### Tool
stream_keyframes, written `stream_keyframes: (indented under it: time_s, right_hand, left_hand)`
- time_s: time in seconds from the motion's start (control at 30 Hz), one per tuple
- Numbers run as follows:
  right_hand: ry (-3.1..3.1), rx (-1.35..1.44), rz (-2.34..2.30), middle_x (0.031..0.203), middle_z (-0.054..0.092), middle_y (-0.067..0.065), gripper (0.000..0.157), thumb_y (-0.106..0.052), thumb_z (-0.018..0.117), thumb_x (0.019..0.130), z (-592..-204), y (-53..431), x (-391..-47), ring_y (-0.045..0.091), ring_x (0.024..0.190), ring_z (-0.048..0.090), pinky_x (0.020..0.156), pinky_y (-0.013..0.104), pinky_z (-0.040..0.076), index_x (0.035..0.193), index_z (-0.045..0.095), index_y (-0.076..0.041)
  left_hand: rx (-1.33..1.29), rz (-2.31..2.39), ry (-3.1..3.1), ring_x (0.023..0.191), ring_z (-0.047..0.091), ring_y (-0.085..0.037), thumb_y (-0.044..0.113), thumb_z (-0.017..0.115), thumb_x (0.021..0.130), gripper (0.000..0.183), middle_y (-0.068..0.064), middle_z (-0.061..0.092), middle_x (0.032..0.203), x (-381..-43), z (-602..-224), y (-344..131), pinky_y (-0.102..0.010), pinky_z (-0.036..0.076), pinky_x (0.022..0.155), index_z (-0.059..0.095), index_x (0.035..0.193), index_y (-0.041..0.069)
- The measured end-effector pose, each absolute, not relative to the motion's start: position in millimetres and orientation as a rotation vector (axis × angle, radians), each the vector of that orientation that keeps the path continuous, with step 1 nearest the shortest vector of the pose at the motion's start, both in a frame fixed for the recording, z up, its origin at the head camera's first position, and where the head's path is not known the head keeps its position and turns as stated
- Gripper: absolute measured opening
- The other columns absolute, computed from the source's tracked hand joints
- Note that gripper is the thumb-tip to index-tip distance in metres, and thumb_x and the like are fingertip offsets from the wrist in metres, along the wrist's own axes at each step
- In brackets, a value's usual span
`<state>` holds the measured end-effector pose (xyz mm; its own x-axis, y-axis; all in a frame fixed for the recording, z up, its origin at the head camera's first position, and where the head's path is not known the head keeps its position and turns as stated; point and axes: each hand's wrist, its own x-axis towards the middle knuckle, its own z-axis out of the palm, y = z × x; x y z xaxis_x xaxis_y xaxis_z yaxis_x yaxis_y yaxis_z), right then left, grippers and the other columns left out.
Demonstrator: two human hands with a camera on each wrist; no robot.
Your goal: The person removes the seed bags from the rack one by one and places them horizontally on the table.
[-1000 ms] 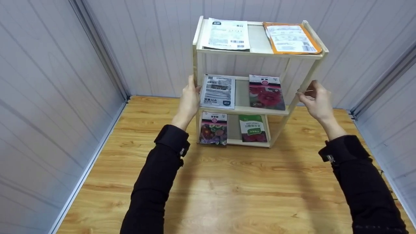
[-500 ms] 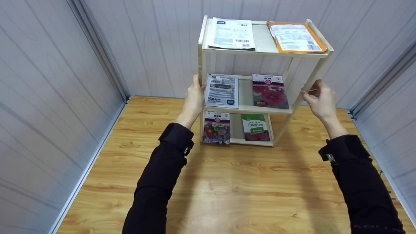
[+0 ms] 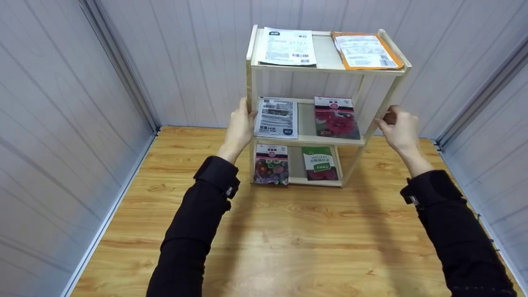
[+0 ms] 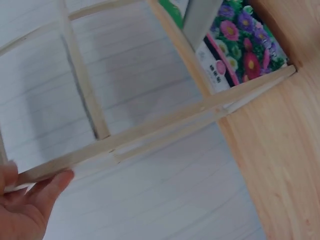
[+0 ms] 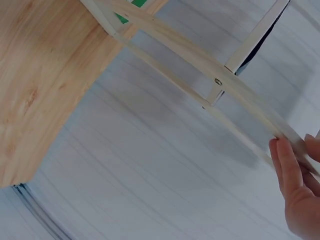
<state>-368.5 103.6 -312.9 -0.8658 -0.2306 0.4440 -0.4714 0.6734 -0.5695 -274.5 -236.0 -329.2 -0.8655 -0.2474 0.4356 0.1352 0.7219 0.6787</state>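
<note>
- Head view: the three-tier wooden shelf rack [image 3: 306,119] stood upright on the wood-grain surface [image 3: 297,247], near the panelled wall [image 3: 198,62]; flat packets [image 3: 337,119] lay spaced in pairs on each tier, which perhaps kept its load balanced. The left hand [image 3: 239,126] and right hand [image 3: 400,128] held opposite sides near middle-shelf height, probably to steady it evenly. Both dark-sleeved arms reached forward, well apart.
- Left wrist view: thumb and fingers pinched a post narrowly.
- Right wrist view: fingers lay against the opposite post, thumb across from them, narrowly gripping it.
</note>
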Motion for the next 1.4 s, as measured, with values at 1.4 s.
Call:
stream_keyframes:
  time_s: [1.4]
  right_hand:
    - [-2.701,0.666,0.807,0.098,0.063,0.017,0.033,-0.025,0.052,0.087,-158.1,7.4,-312.0,-0.005,0.053,0.048,0.049,0.011,0.041,0.106,0.059,0.001]
  left_hand:
    - [0.263,-0.584,-2.662,0.098,0.054,-0.018,0.020,0.051,0.088,0.039,-0.011,0.052,0.113,-245.5,-159.3,-199.9,-0.020,0.046,0.079,0.047,0.119,-0.003]
